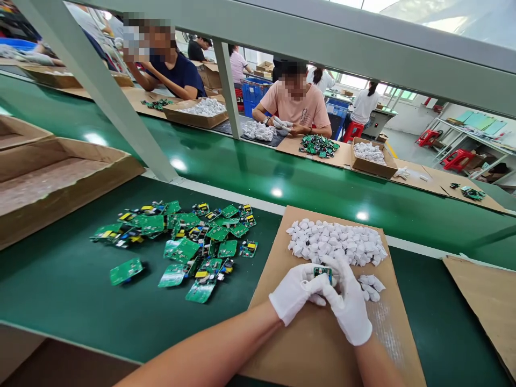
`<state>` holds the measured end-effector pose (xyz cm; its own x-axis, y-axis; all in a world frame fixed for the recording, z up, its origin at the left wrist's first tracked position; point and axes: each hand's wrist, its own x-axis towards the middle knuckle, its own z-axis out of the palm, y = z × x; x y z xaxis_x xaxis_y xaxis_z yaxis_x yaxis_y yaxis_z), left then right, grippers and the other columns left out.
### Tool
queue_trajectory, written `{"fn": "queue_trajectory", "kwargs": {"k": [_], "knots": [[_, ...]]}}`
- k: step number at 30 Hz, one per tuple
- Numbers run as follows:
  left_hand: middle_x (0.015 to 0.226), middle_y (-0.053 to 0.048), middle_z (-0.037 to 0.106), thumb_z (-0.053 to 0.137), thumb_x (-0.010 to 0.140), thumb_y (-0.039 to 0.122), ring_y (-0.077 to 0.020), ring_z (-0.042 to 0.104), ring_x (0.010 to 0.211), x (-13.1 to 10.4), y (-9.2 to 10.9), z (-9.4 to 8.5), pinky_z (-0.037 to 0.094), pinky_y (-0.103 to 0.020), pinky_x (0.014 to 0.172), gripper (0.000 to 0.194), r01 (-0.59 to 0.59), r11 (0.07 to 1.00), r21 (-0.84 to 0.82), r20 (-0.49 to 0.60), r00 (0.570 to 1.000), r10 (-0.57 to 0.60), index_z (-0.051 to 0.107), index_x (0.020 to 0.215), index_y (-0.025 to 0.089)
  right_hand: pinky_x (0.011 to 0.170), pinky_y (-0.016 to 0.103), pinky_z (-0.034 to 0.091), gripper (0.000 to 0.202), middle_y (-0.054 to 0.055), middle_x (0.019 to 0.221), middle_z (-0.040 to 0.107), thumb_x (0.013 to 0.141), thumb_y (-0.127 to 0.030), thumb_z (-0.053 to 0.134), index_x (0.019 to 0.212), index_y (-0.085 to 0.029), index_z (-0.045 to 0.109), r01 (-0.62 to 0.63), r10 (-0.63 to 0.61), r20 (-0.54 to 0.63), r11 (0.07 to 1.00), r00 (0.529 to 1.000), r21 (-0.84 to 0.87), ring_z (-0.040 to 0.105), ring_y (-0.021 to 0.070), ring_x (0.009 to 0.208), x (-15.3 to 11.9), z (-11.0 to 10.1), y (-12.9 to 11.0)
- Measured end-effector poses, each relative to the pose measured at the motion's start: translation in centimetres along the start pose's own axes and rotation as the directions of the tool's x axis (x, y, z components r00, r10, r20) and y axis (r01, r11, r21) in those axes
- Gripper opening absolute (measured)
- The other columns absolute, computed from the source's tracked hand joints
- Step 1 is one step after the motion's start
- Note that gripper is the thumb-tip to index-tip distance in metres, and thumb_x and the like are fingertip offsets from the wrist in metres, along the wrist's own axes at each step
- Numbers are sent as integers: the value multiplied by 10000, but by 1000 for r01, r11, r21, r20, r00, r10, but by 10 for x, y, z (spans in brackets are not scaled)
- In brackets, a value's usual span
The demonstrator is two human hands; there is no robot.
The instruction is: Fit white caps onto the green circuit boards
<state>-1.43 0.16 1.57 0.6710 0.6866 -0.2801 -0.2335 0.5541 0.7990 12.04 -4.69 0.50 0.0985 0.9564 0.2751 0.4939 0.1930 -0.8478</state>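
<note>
Pinched between the gloved fingers of the left hand (296, 293) and right hand (347, 306) – one small circuit board (322, 274), above the cardboard sheet (298, 360).
It looked light and stiff, its raised parts probably fragile – best taken by the bare edges, since smooth gloves might have slipped. Loose boards (181, 250) lay left of the sheet; white bundles (336, 242) covered part of its far end.

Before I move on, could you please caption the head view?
Gloved left hand and right hand hold a small circuit board over cardboard, near white pieces.
</note>
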Motion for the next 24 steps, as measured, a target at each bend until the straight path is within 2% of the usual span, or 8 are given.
{"fn": "queue_trajectory", "kwargs": {"k": [5,8,10,13,16,19,21,24], "knots": [[734,-84,644,577,732,462,-151,603,641,1,-5,-2,465,-258,606,373,-6,995,-95,99,995,16,615,891,125,755,277,541,472,62,984,684,832,-320,525,1280,-183,472,-124,126,18,990,992,-71,637,207,907,0,2,1],[780,-101,648,553,753,468,-160,608,688,-1,-4,0,467,-261,636,371,-27,998,-51,123,992,33,616,864,119,756,279,539,432,69,959,694,846,-342,506,1245,-177,515,-139,143,25,983,989,-120,642,211,899,0,-3,3],[787,-97,639,586,742,424,-155,602,696,-2,-1,1,468,-253,635,318,-4,1000,-11,102,995,5,610,817,116,790,303,531,461,82,989,688,846,-381,500,1258,-174,496,-99,104,56,992,993,-83,627,228,949,1,-7,3],[810,-76,607,636,701,407,-127,583,646,-2,1,1,474,-249,599,295,39,997,-66,53,998,-35,575,741,122,851,370,506,539,108,1145,620,845,-443,475,1312,-179,416,5,-5,48,1000,999,-8,578,253,1047,3,-12,2],[754,-47,570,638,698,408,-101,558,598,0,2,0,467,-243,595,301,28,994,-102,75,997,-21,542,699,123,911,433,462,579,106,1249,544,782,-414,574,1301,-204,428,64,-66,-13,987,998,-147,522,277,1116,3,-12,1],[644,-18,538,611,717,425,-106,551,570,0,4,1,463,-259,607,307,15,996,-90,100,995,-6,524,698,131,944,420,439,530,93,1240,552,776,-310,579,1284,-219,457,60,-64,-8,971,998,-233,512,264,1132,3,-7,1],[658,-14,536,613,718,412,-101,538,584,-1,5,2,463,-260,619,291,-9,998,-59,83,996,14,528,701,135,932,391,452,528,90,1228,565,803,-287,539,1312,-213,423,42,-35,44,987,998,-154,523,249,1126,2,-5,2],[719,-27,557,606,729,380,-101,525,629,-3,5,3,458,-242,624,250,-60,998,19,74,996,58,570,714,133,901,365,471,516,86,1191,595,829,-348,509,1312,-191,420,-2,1,123,1000,992,2,547,251,1097,4,-5,0]]}}
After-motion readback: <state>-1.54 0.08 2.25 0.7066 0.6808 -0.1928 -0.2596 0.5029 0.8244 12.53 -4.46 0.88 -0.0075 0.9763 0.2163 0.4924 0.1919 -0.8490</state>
